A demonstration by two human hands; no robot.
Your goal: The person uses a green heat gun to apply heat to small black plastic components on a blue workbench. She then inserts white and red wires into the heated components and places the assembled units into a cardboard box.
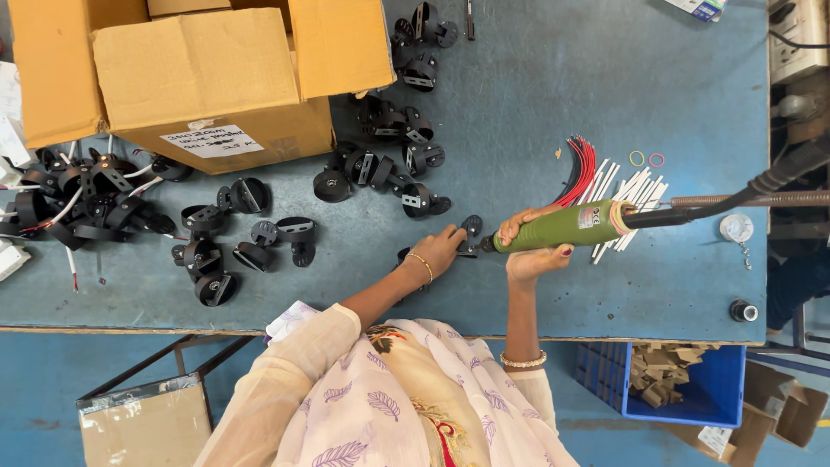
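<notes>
Right hand (pixel 534 246) is gripping a green electric screwdriver (pixel 566 227), fingers wrapped closed; beside its tip, left hand (pixel 441 249) is pinching a black bracket (pixel 471 229)

right hand (pixel 534 251) gripping green screwdriver (pixel 566 227), black part (pixel 471 227)

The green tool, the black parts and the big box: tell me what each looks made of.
Green tool: seemingly matte moulded plastic, with an even colour and no shine. Black parts: probably plastic or coated metal; dark, slightly glossy, with pale tabs. Big box: plain brown cardboard, with folded flaps and raw edges.
</notes>
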